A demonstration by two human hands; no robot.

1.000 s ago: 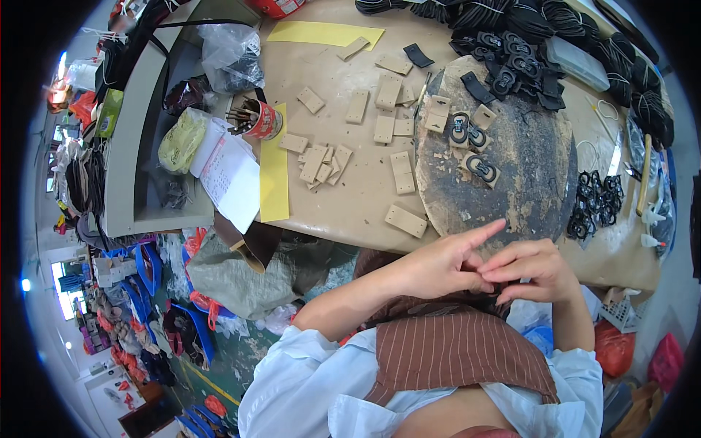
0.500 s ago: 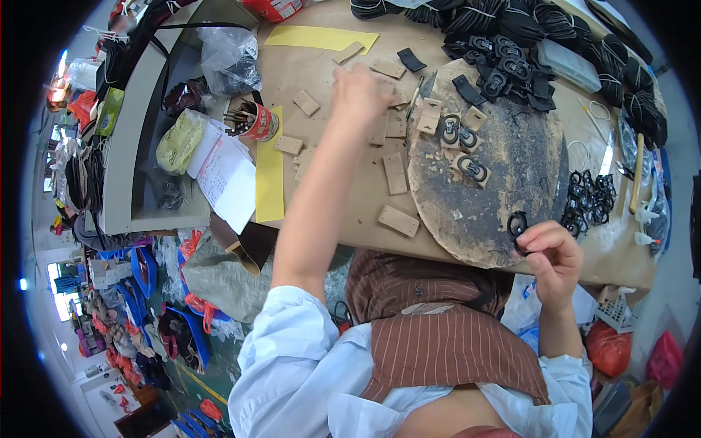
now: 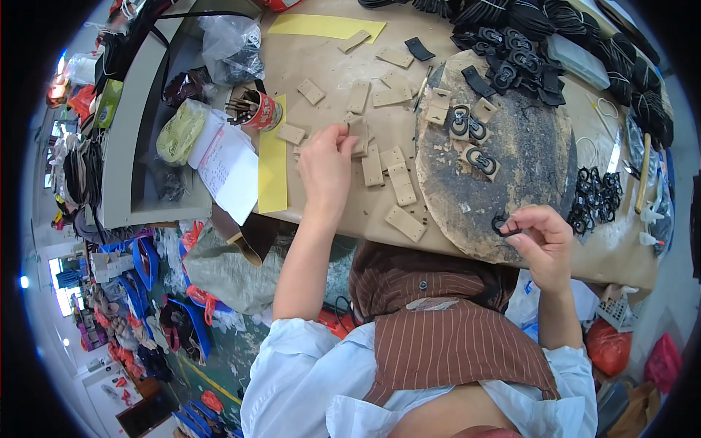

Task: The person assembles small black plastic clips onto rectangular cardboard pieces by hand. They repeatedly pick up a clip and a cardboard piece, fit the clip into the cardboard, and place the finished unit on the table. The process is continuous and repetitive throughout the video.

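Observation:
Above the left half of the table, my left hand (image 3: pixel 326 164) is closed, thumb and forefinger pinched at the edge of a beige tab (image 3: pixel 358 137); whether the tab is lifted I cannot tell. More beige tabs (image 3: pixel 406 223) with small holes lie scattered around. My right hand (image 3: pixel 544 237) pinches a black ring-shaped buckle (image 3: pixel 501 224) over the near edge of a worn round board (image 3: pixel 526 168). Farther back on that board sit beige tabs with black buckles (image 3: pixel 480 162) on them, and a plain beige tab (image 3: pixel 484 110).
Black tabs with buckles (image 3: pixel 520 60) are heaped at the board's far edge. Loose black buckles (image 3: pixel 595 193) lie to its right. A red can of sticks (image 3: pixel 267 113), yellow strips (image 3: pixel 272 179) and papers (image 3: pixel 228 168) stand or lie left. Bundled black cords (image 3: pixel 511 22) line the back.
My left hand has drawn back toward me and left from the far tabs, uncovering several of them. My right hand has shifted slightly up and left, with the buckle tipped flatter.

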